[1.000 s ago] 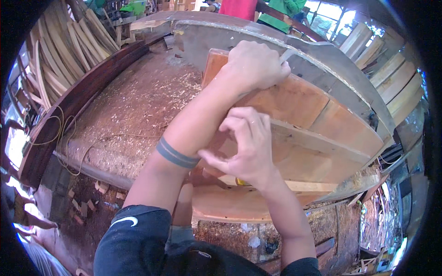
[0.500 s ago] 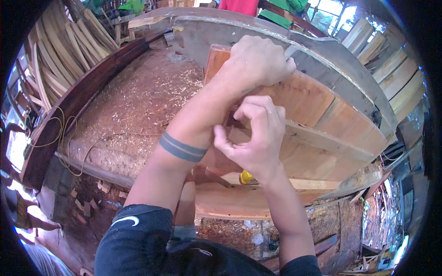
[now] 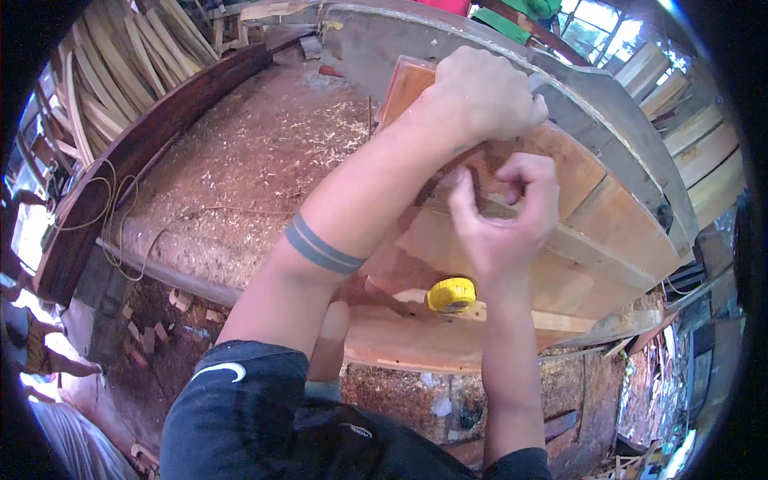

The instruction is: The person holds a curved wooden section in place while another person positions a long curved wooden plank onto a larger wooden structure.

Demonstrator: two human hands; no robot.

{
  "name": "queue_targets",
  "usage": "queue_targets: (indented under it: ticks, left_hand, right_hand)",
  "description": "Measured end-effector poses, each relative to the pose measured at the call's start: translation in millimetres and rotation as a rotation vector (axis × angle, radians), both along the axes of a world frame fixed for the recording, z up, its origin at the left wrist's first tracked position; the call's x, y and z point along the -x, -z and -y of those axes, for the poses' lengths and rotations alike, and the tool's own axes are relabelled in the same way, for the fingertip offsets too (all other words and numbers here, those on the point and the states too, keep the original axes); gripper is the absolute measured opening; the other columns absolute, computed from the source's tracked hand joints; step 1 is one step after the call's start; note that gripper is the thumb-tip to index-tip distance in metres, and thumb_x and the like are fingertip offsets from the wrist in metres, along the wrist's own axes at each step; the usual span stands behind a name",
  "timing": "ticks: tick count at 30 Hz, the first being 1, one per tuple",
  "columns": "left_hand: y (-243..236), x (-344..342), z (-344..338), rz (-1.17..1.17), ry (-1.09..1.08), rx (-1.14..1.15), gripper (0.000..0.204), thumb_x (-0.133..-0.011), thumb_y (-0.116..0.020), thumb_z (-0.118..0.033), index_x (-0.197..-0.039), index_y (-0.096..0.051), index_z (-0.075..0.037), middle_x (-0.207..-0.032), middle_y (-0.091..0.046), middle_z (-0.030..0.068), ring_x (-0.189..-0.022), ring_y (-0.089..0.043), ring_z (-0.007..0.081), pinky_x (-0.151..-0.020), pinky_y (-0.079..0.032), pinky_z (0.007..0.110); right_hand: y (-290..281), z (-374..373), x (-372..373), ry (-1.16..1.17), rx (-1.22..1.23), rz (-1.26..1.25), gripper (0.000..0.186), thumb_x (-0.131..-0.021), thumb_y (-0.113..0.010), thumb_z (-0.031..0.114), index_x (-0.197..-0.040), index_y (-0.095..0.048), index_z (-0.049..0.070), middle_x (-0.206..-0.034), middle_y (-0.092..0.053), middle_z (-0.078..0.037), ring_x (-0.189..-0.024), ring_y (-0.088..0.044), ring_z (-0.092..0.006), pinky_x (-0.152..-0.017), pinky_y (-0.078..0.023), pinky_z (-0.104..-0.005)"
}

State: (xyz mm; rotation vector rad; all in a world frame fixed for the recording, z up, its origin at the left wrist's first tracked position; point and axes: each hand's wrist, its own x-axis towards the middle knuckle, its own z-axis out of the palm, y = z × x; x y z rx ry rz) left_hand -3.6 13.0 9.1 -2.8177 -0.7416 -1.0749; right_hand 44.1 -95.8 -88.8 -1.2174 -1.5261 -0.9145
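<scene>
My left hand [image 3: 486, 98] reaches across to the far edge of a curved assembly of wooden boards [image 3: 576, 172]. It is closed, back of the hand up; what lies in its fingers, if anything, is hidden. Lower and a little to the right, my right hand [image 3: 510, 216] hovers over the boards, slightly blurred. Its thumb and curled fingers stand apart with nothing visible between them. A yellow tape measure [image 3: 451, 295] rests on the near part of the boards, left of my right forearm.
Beyond the boards curves a grey wooden rim [image 3: 384, 40]. Wood shavings [image 3: 264, 152] cover the reddish-brown surface to the left, where a thin cord [image 3: 216, 209] lies. A dark beam [image 3: 160, 132], stacked wooden strips [image 3: 120, 64] and planks [image 3: 696, 152] stand around. People in coloured clothing are at the far edge.
My right hand has moved right, its thumb and fingers now differently spread. My left hand appears slightly farther up and right. The tape measure, earlier mostly hidden, shows fully.
</scene>
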Motion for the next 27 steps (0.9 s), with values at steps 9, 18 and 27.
queue_targets:
  ticks: [9,18,27]
  left_hand:
    - [-6,-11,1,-0.04,-0.076,0.032,0.065,-0.091,-0.033,-0.051,-0.078,-0.07,0.0,-0.08,-0.066,0.0241,-0.081,-0.065,0.0413,-0.08,-0.051,0.047]
    - [-9,-12,8,-0.114,-0.085,-0.022,0.059,-0.09,-0.038,-0.046,-0.076,-0.068,0.003,-0.079,-0.064,0.0274,-0.08,-0.064,0.0431,-0.078,-0.05,0.049]
    - [-11,-8,13,-0.103,-0.131,-0.054,0.056,-0.09,-0.039,-0.041,-0.074,-0.067,0.005,-0.076,-0.063,0.0288,-0.079,-0.063,0.0444,-0.078,-0.049,0.049]
  right_hand:
    - [3,-5,10,-0.179,0.088,0.038,0.038,-0.058,-0.077,0.019,-0.083,-0.049,0.013,-0.081,-0.052,-0.002,-0.074,-0.054,-0.0199,-0.065,-0.035,-0.0354]
    - [-68,16,-93,-0.047,-0.183,-0.223,0.02,-0.071,-0.068,0.011,-0.081,-0.052,0.006,-0.076,-0.055,-0.007,-0.068,-0.056,-0.0251,-0.064,-0.041,-0.0406]
    - [-106,26,-221,0.345,0.512,-0.252,0.042,-0.09,-0.042,0.036,-0.077,-0.063,0.002,-0.087,-0.064,-0.019,-0.086,-0.059,-0.0385,-0.076,-0.045,-0.0436]
